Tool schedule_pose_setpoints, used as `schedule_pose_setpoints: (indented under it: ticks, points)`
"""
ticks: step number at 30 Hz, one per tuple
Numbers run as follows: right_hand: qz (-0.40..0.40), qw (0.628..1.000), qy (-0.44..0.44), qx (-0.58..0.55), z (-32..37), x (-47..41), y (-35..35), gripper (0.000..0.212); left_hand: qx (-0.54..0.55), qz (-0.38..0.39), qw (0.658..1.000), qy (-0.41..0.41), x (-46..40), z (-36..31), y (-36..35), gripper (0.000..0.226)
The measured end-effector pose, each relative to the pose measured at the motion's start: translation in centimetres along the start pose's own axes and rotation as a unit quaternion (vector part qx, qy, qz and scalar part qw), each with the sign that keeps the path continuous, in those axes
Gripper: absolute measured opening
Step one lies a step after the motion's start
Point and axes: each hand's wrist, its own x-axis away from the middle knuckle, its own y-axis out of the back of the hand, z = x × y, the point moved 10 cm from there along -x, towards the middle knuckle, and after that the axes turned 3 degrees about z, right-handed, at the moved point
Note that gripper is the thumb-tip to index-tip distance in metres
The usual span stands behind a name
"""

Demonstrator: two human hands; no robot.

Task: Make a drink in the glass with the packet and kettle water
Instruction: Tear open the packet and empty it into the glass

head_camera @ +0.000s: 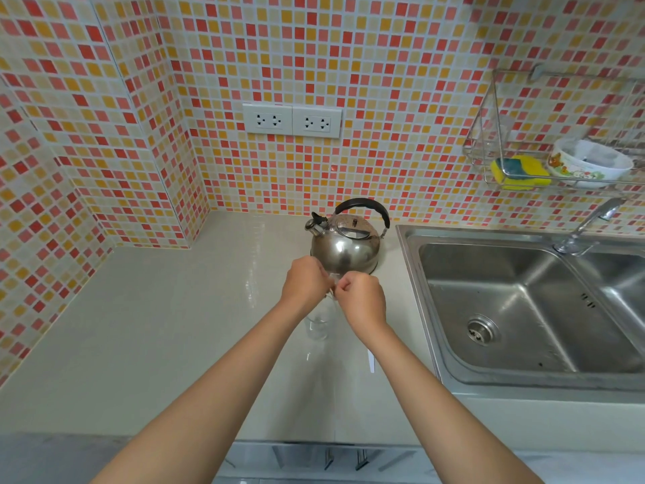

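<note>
A clear glass (318, 323) stands on the pale counter (157, 326), partly hidden beneath my hands. Just above it, my left hand (304, 279) and my right hand (361, 298) pinch a small pale packet (333, 281) between their fingertips; only a thin strip of it shows between them. Directly behind my hands sits a steel kettle (345, 244) with a black handle, spout pointing left.
A steel sink (523, 309) with a tap (590, 223) fills the right side. Above it hangs a wire rack (488, 148) holding a yellow sponge (520, 171) and a bowl (588, 164). Wall sockets (292, 119) sit above the kettle. The tiled wall forms a corner on the left.
</note>
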Motion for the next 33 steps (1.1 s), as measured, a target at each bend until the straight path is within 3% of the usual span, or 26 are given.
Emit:
schedule_pose_setpoints:
  ticks: [6,11,18,25,29,33]
  points:
    - [-0.014,1.0,-0.016,-0.009,-0.2,-0.3,0.8,0.008,-0.086,-0.013,0.996,-0.025,0.4,-0.6,0.2,0.01]
    - [0.003,0.998,-0.041,-0.046,-0.7,-0.6,0.8,0.028,-0.111,-0.02,0.988,-0.103,0.4,-1.6,0.3,0.027]
    - [0.006,0.994,-0.072,-0.082,-0.4,-0.8,1.9,0.023,-0.071,-0.014,0.963,-0.259,1.6,-2.2,0.5,0.026]
    - [0.02,0.99,-0.091,-0.105,-0.1,-0.9,2.1,0.024,-0.044,0.008,0.968,-0.249,2.1,-0.5,-0.1,0.07]
    - [0.03,0.988,-0.097,-0.119,0.1,-0.5,1.7,0.027,-0.049,-0.061,0.959,-0.273,2.5,-1.0,0.7,0.06]
    - [0.047,0.979,-0.12,-0.159,-0.3,-0.6,1.4,0.022,-0.061,-0.079,0.949,-0.299,2.8,-1.3,1.0,0.054]
